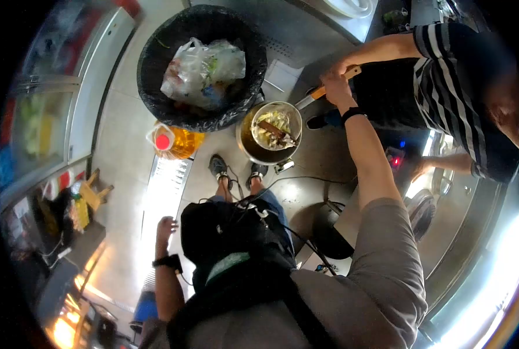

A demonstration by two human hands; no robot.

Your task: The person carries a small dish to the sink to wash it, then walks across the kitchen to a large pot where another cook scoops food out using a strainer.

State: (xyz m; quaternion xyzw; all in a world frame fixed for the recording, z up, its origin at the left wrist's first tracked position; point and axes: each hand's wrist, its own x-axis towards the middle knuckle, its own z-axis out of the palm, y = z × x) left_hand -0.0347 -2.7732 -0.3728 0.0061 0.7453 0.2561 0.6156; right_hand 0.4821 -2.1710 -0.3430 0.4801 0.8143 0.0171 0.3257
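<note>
My right hand is closed around the wooden handle of a metal strainer. Its round bowl holds wet yellow-green scraps and a long brown piece. This bowl rests over or just above a metal pot on the floor; how they touch is hidden. Another person's hand is close to mine at the handle, and I cannot tell whether it grips it. Down at my left side, my left hand hangs with loosely bent fingers and nothing visible in it.
A black-lined bin with a plastic bag of rubbish stands beyond the pot. Beside it is a jug of yellow oil. A person in a striped top stands at right. A glass-door cabinet lines the left; a floor grate lies by my feet.
</note>
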